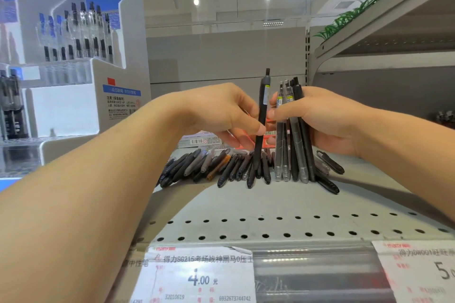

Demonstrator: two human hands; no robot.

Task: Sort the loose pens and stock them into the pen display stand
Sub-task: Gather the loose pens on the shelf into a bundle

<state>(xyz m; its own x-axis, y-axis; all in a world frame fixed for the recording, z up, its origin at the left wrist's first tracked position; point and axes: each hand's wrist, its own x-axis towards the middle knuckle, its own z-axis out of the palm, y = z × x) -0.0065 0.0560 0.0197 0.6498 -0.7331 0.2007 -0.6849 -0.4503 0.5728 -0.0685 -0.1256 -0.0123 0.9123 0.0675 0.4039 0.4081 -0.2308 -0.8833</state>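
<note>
**Sorting pens, with lots still to go**

Picking out one black pen [262,125], the left hand [221,113] pinches it between thumb and fingers. The pen stands almost straight up, with its top poking out above the pinch and its tip down among the loose pens below.

Just beside that pinch, the right hand [320,118] wraps its fingers around a bunch of pens [293,145]. These are grey and black, they all stand upright, and their tips rest on the shelf [246,204] under the hand. The single pen and the bunch are very near each other, almost touching. I think the single pen is about to join the bunch, or has just come out of it. I cannot tell which.

Under both hands, a row of loose pens [216,167] lies flat on the shelf. Most are dark and one is brownish orange. More lie below the right hand, out to its far side.

Well off to the far side of the left hand stands the pen display stand [73,76]. It is white with blue signs, and some pens already sit in its slots.

So the job looks partly done. A few pens are gathered, but many still lie loose, and the gathered bunch has not gone into the stand yet.
</note>
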